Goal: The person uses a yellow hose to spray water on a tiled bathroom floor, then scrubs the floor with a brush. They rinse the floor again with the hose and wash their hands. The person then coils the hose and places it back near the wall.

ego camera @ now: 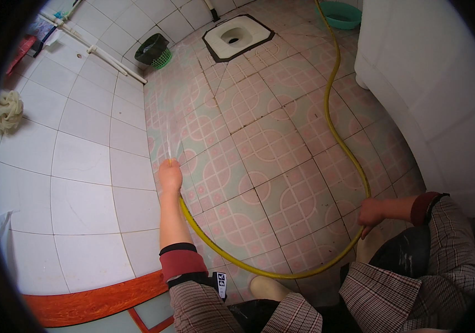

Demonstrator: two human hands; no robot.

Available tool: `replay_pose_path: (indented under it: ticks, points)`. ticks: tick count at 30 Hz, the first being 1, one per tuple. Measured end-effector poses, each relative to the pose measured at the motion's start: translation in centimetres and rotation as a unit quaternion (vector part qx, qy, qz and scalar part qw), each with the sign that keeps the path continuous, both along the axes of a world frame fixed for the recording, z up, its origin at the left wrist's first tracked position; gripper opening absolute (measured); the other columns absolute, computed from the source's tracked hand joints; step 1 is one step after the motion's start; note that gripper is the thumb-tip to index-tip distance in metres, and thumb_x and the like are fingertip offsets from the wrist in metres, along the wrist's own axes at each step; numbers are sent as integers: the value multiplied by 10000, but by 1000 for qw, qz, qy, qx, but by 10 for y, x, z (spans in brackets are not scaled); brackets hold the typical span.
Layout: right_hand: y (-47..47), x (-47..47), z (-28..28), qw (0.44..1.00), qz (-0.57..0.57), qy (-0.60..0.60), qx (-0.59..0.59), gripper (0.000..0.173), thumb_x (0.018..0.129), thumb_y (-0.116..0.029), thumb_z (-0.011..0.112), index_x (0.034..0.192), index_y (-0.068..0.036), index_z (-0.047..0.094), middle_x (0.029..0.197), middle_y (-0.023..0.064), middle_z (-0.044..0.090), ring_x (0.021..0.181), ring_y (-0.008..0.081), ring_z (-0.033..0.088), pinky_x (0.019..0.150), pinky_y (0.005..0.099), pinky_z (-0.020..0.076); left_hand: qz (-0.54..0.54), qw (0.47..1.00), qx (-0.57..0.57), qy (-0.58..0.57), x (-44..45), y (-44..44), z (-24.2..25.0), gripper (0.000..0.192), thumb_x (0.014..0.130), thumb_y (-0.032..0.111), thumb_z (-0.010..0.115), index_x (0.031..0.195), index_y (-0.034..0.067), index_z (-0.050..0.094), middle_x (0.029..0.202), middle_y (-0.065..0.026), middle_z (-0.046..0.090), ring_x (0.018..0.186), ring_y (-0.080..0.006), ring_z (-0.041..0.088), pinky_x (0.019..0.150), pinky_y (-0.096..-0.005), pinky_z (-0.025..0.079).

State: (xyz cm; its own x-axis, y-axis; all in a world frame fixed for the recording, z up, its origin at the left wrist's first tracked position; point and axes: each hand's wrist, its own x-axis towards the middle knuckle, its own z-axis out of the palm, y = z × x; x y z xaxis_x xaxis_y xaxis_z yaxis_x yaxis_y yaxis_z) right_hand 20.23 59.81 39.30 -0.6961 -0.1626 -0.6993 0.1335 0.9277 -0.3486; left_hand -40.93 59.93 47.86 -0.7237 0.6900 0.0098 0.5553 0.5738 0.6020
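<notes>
My left hand (170, 175) is closed around the end of a yellow hose (216, 247) near the white tiled wall. A fan of water (171, 133) sprays from it, away from me, over the pink and green patterned floor tiles (271, 158). The hose loops below and across to my right hand (371, 214), whose fingers are closed on it at the right. From there it runs up the floor and out at the top of the view. Parts of the hose inside both hands are hidden.
A squat toilet (223, 45) is set in the floor at the top. A green basket with a black liner (161, 59) stands in the left corner, a green basin (339, 21) at top right. A white appliance or cabinet (421, 83) bounds the right; white pipes (108, 62) run along the wall.
</notes>
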Motion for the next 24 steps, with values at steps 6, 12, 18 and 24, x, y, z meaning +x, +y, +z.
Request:
replay_pose_path:
  ticks: [6,12,18,24]
  points:
    - [1,0,2,1000,5,-6,5,643,786,-732,474,724,-128,687,690,84,657,662,304,636,558,418,478,-43,998,15,31,-3,-2,-10,233,886,221,485,777,24,546,615,-86,493,497,-213,461,442,-360,341]
    - [1,0,0,1000,4,1,-3,640,787,-725,481,710,-124,687,689,94,657,651,304,633,559,417,480,25,997,-21,-74,15,-13,15,259,867,210,502,778,-13,598,690,-155,602,675,-266,583,620,-396,432]
    - [1,1,-3,1000,-8,-9,-14,623,775,-715,511,713,-122,689,698,97,659,646,303,631,555,418,480,-67,997,-26,-26,35,-5,6,275,867,231,487,783,-6,598,706,-180,605,682,-293,586,628,-403,433]
    - [-2,1,-10,996,-25,-90,-9,646,755,-738,516,765,-121,705,715,97,663,666,307,635,565,419,488,-79,977,-131,146,-21,-38,-44,290,861,208,454,797,-29,609,778,-228,627,796,-340,628,715,-475,458]
